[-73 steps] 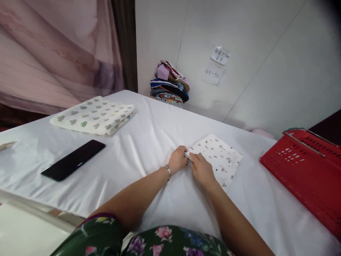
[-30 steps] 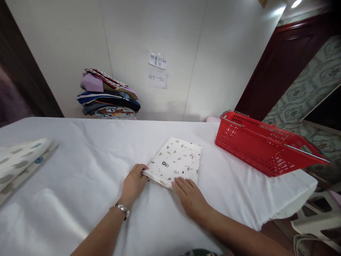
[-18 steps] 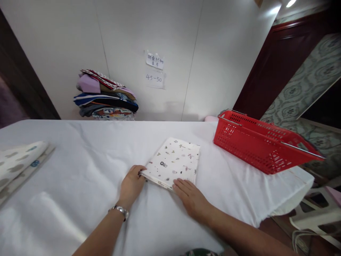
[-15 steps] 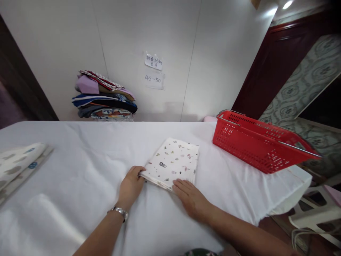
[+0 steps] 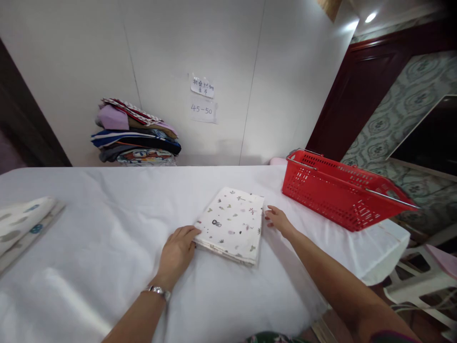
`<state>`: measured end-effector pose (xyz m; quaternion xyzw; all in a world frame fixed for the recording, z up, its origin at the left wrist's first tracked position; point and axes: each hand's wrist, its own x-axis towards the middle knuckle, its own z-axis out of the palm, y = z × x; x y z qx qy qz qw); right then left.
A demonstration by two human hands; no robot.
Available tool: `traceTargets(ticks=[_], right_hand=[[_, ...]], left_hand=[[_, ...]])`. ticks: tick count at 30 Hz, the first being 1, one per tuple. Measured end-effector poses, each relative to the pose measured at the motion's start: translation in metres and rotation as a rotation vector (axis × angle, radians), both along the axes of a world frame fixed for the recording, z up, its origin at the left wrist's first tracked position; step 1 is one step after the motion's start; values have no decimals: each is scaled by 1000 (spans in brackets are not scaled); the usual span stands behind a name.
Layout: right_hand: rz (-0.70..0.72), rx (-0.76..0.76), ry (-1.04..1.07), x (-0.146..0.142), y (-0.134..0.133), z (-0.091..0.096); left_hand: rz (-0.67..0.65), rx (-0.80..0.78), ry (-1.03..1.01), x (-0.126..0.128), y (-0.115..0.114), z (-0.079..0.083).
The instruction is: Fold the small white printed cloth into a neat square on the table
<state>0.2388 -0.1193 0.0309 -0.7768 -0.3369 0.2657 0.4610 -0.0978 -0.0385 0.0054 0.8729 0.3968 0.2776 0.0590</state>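
A white cloth (image 5: 232,224), folded into layers and printed with small plants and animals, lies flat in the middle of the table. At its near left corner my left hand (image 5: 179,248) is closed on the edge, thumb and fingers pinching the layers. My right hand (image 5: 278,220) is just beyond the cloth's right edge, its fingers apart and holding nothing. Whether those fingertips touch the edge is hard to tell.
A white sheet (image 5: 117,228) covers the table. The red plastic basket (image 5: 328,193) stands at the right end. Another printed cloth (image 5: 26,224) lies at the far left. Against the wall is a stack of folded fabrics (image 5: 137,136). A white stool (image 5: 414,286) stands right of the table.
My right hand has left the cloth's near edge and moved away to its right side. My left hand stays at the near left corner. The view has shifted slightly.
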Motion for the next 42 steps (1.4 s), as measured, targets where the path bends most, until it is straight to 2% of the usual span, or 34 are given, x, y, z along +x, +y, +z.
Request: traceTargets(ticks=[7, 13, 18, 21, 25, 30, 38, 40, 42], right_hand=[[-98, -61, 33, 32, 48, 12], [-47, -101, -40, 42, 71, -4], [-5, -114, -191, 50, 71, -20], [15, -116, -281, 55, 69, -22], [46, -121, -372, 57, 71, -20], [95, -125, -478, 55, 68, -15], [156, -175, -613, 56, 55, -16], [174, -166, -663, 49, 55, -10], [216, -100, -730, 29, 50, -3]], left_hand=[[26, -60, -47, -1, 1, 0], [66, -87, -27, -1, 1, 0], [154, -177, -55, -2, 2, 2], [143, -202, -78, -2, 3, 2], [107, -189, -77, -2, 3, 1], [125, -185, -63, -2, 1, 2], [133, -266, -184, 1, 0, -1], [120, -283, -223, 1, 0, -2], [102, -292, -257, 0, 0, -4]])
